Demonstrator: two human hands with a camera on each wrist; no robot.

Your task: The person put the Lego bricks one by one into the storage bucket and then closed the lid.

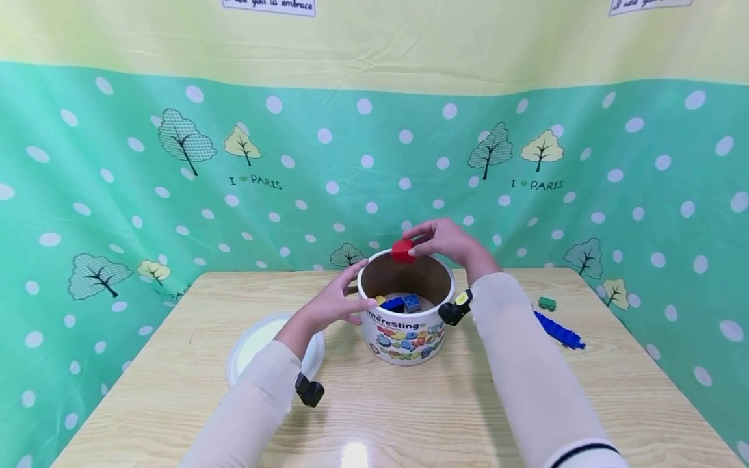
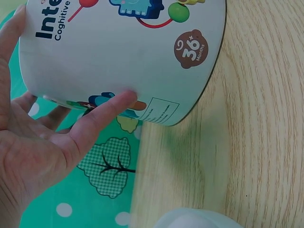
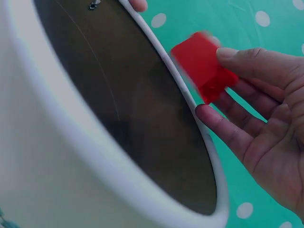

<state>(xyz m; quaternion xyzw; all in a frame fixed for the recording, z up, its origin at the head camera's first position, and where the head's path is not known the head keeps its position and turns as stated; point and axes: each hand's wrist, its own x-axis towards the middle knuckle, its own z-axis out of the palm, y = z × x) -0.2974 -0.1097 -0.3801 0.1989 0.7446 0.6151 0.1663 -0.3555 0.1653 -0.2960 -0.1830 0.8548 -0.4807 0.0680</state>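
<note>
A red block (image 1: 402, 251) is pinched between the thumb and fingers of my right hand (image 1: 447, 242), above the far rim of a white bucket (image 1: 404, 354). In the right wrist view the red block (image 3: 202, 61) looks slightly blurred, beside the white rim. My left hand (image 1: 336, 298) rests against the bucket's left side, thumb and fingers spread apart. Its thumb lies straight along the printed wall in the left wrist view, where the left hand (image 2: 52, 142) shows from the palm side. Inside the bucket are blue blocks (image 1: 412, 303) and a bit of yellow.
A round white lid (image 1: 251, 348) lies on the wooden table (image 1: 398, 409), partly under the left forearm. To the right of the bucket are a strip of joined blue blocks (image 1: 558, 330) and a small green block (image 1: 547, 303). A dotted green curtain (image 1: 328, 162) hangs behind.
</note>
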